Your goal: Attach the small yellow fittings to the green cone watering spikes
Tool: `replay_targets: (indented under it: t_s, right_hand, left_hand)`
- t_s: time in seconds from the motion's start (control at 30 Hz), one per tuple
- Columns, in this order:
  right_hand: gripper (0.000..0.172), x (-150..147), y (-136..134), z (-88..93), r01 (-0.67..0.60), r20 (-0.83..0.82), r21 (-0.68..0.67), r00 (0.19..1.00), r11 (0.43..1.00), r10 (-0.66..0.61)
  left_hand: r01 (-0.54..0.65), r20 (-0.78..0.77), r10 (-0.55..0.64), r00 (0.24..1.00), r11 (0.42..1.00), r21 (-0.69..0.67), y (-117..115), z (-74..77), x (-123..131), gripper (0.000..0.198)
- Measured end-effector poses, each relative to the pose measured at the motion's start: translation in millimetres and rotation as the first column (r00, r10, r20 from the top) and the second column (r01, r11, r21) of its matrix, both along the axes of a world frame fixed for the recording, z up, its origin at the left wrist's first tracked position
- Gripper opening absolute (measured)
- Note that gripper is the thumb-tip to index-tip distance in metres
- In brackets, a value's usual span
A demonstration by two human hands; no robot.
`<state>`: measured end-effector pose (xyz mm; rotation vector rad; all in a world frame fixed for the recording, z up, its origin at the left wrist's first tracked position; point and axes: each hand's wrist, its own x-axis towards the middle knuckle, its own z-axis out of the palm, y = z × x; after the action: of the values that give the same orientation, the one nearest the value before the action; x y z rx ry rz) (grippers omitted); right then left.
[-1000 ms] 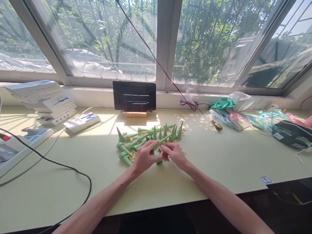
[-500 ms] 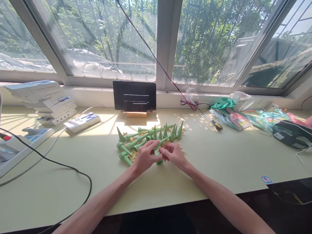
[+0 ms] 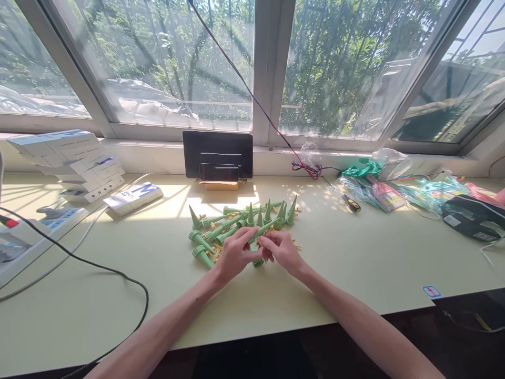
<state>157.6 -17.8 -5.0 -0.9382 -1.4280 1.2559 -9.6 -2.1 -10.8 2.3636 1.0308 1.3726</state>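
A heap of several green cone-shaped plastic spikes (image 3: 221, 227) with small tan pegs among them lies in the middle of the pale green table (image 3: 355, 252). My left hand (image 3: 233, 255) is closed around one green spike (image 3: 258, 231), which points up and to the right. My right hand (image 3: 283, 250) pinches something small at that spike's side; I cannot make out what. Both hands touch at the near edge of the heap. Some spikes stand upright at the back (image 3: 281, 213).
A dark tablet (image 3: 217, 154) on a wooden stand is propped at the window sill. White boxes (image 3: 74, 163) and a power strip (image 3: 23, 239) with a black cable (image 3: 118, 273) are at left. Plastic bags (image 3: 379, 184), a screwdriver (image 3: 349, 202) and a black pouch (image 3: 471, 216) lie at right.
My fingers shifted slightly on the green spike; both hands stay in the same place over the heap.
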Motion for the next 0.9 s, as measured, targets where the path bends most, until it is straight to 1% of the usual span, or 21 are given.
replay_targets:
  t_s: [0.1, 0.2, 0.3, 0.43, 0.53, 0.6, 0.7, 0.83, 0.9]
  right_hand:
    - [0.032, -0.5, 1.5, 1.1, -0.066, -0.103, -0.106, 0.993, 0.992, 0.055]
    - [0.031, -0.1, 1.6, 2.2, -0.094, -0.146, -0.142, 0.987, 0.985, 0.073]
    - [0.029, 1.1, 1.2, 3.3, -0.086, -0.122, -0.140, 0.990, 0.986, 0.069]
    - [0.027, 2.8, 1.7, 3.4, -0.098, -0.043, -0.133, 0.995, 0.986, 0.093]
    - [0.029, 2.5, 2.3, 2.5, -0.096, 0.005, -0.104, 0.995, 0.990, 0.097]
    - [0.030, 1.6, 2.0, 2.0, -0.072, 0.025, -0.076, 0.997, 0.995, 0.074]
    - [0.029, 0.4, 0.1, 1.8, -0.023, 0.058, 0.000, 0.998, 1.000, 0.023]
    - [0.027, 0.1, -3.0, 0.4, 0.058, 0.168, 0.144, 0.982, 0.988, -0.083]
    - [0.027, 0.3, -3.1, -0.8, 0.077, 0.199, 0.165, 0.974, 0.983, -0.110]
  left_hand:
    - [-0.002, 0.003, 0.002, 1.000, 1.000, 0.014, 0.2, 1.0, 0.0, 0.031]
    - [0.005, 0.003, -0.005, 1.000, 1.000, 0.007, 0.3, 0.8, -0.4, 0.032]
    - [-0.002, 0.010, 0.002, 1.000, 1.000, 0.008, 0.6, -0.7, -0.7, 0.031]
    - [-0.006, 0.018, 0.006, 1.000, 1.000, 0.009, 1.2, -2.7, -1.1, 0.032]
    - [0.005, 0.022, -0.005, 1.000, 1.000, 0.002, 1.4, -3.0, -1.0, 0.036]
    - [0.009, 0.022, -0.009, 1.000, 1.000, -0.006, 1.1, -2.4, -0.7, 0.037]
    - [0.014, 0.022, -0.013, 1.000, 1.000, -0.011, 0.2, -1.2, -0.1, 0.038]
    - [0.019, 0.009, -0.019, 1.000, 1.000, -0.001, -0.2, -1.1, -0.2, 0.039]
    - [0.016, 0.001, -0.016, 1.000, 1.000, 0.001, 0.3, -2.1, -0.6, 0.039]
